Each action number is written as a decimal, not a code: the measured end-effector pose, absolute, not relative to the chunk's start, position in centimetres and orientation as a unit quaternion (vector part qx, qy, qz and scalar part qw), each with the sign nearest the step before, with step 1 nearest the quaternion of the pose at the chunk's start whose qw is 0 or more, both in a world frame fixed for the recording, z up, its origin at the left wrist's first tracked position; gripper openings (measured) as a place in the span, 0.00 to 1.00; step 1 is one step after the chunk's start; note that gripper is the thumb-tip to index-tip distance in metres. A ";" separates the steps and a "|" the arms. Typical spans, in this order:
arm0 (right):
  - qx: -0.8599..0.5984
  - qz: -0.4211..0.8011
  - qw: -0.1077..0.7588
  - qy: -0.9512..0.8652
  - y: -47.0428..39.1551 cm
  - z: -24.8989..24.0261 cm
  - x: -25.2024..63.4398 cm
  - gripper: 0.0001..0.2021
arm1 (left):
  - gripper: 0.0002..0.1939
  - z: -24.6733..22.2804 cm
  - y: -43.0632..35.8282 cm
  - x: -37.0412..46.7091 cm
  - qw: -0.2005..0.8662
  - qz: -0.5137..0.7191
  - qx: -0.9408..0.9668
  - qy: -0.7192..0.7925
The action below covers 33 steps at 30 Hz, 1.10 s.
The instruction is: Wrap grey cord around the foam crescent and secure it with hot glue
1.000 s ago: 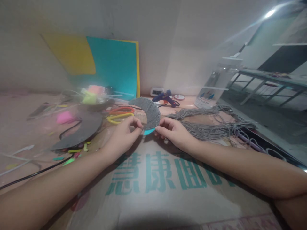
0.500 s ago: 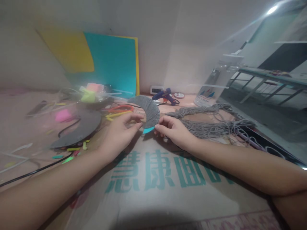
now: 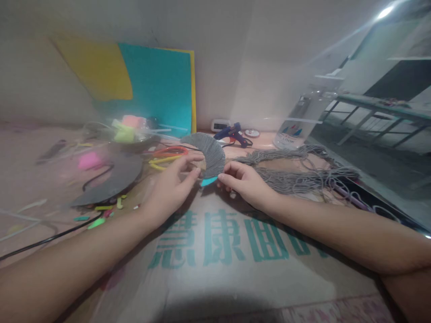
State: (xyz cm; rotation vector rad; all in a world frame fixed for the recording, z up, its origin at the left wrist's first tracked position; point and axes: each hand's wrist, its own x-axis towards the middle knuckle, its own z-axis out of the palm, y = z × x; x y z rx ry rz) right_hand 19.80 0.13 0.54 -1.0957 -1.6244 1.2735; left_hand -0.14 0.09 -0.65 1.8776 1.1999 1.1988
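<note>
A curved piece wrapped in grey yarn [image 3: 210,153], with a bare teal tip at its lower end, stands between both hands over a cardboard sheet [image 3: 222,264] printed with green characters. My left hand [image 3: 173,186] pinches its inner edge with thumb and fingers. My right hand [image 3: 244,183] grips the lower outer edge near the teal tip. A loose bundle of grey yarn [image 3: 296,172] trails off to the right of my right hand.
A dark grey disc [image 3: 112,179] lies at left among coloured foam scraps and a black cable [image 3: 50,242]. Red and yellow scissors [image 3: 168,156], a blue glue gun [image 3: 232,133] and a clear bottle [image 3: 301,121] sit behind. Teal and yellow sheets [image 3: 158,87] lean on the wall.
My left hand's fingers have shifted slightly along the inner edge of the wrapped piece. The right hand stays in place, and the view has drifted a little.
</note>
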 end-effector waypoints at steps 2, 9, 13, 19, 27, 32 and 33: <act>-0.429 0.502 0.394 -0.639 0.1 0.6 19.8 0.09 | 0.20 -0.6 -0.1 0.0 0.279 0.441 0.730 0.441; -0.436 0.509 0.376 -0.640 0.0 0.6 19.8 0.09 | 0.23 -0.6 -0.2 0.0 0.203 0.397 0.795 0.411; -0.440 0.504 0.369 -0.645 0.1 0.5 19.8 0.09 | 0.22 -0.7 -0.2 -0.1 0.203 0.397 0.798 0.406; -0.425 0.487 0.355 -0.675 0.2 0.2 19.9 0.09 | 0.16 -1.0 -0.1 0.0 0.274 0.426 0.769 0.390; -0.402 0.493 0.341 -0.691 0.3 0.1 20.1 0.12 | 0.15 -1.2 0.1 0.1 0.297 0.455 0.739 0.398; -0.440 0.460 0.342 -0.691 0.2 0.2 20.0 0.10 | 0.16 -1.2 0.0 0.0 0.280 0.433 0.761 0.392; -0.440 0.462 0.345 -0.688 0.2 0.2 20.0 0.11 | 0.16 -1.2 0.0 0.0 0.277 0.428 0.766 0.392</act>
